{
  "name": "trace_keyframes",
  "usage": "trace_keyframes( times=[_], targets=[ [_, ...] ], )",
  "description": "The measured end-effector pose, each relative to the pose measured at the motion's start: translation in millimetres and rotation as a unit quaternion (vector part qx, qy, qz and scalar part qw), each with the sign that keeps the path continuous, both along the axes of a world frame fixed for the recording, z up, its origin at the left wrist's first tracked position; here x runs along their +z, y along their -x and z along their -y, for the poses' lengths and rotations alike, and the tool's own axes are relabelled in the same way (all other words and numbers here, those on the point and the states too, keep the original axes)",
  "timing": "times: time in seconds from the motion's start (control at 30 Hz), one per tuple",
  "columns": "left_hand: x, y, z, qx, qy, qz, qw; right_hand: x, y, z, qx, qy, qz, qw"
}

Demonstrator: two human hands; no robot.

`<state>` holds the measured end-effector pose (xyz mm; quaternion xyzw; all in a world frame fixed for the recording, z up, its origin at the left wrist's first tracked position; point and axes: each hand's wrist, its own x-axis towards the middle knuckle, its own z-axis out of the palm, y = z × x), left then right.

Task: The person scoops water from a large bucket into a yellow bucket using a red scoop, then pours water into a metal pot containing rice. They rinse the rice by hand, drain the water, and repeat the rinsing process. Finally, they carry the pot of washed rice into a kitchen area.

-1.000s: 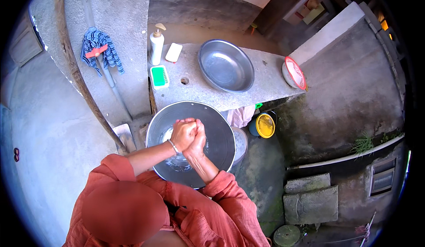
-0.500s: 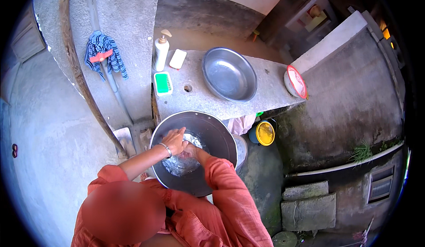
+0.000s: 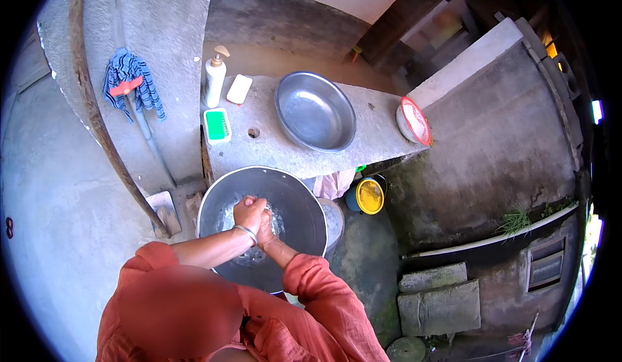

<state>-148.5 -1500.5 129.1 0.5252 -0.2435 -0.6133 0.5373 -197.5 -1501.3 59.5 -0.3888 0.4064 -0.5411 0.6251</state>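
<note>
My two hands are clasped together over a large dark grey pot [image 3: 303, 210] with shiny water in its bottom. My left hand [image 3: 249, 211], with a silvery bangle at the wrist, is closed and pressed against the other hand. My right hand [image 3: 266, 230] is closed too, its fingers partly hidden behind the left. No other object shows between them. The pot stands against the near side of a concrete ledge [image 3: 259, 158].
On the ledge are a pump bottle [image 3: 214, 82], a white soap bar or block [image 3: 239, 90], a green-and-white box [image 3: 217, 125], a metal basin [image 3: 316, 111] and a red-rimmed bowl [image 3: 413, 121]. A yellow-topped bucket [image 3: 369, 197] stands right of the pot. A wooden pole [image 3: 97, 119] leans at left.
My hands have come up from the water and closed together; earlier the left fingers were stretched out over the right hand. The whole view has shifted slightly.
</note>
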Motion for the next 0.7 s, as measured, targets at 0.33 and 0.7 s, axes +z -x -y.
trace_keyframes(
  times=[0.33,0.7],
  targets=[
    [40.6,-36.1,-8.2,-0.202,-0.007,-0.207,0.957,72.8,14.9,-8.5,0.222,-0.273,0.425,0.834],
    [-18.1,-28.8,-5.8,-0.012,-0.079,-0.002,0.997,-24.4,12.9,-1.9,0.016,0.400,-0.491,0.774]
  ],
)
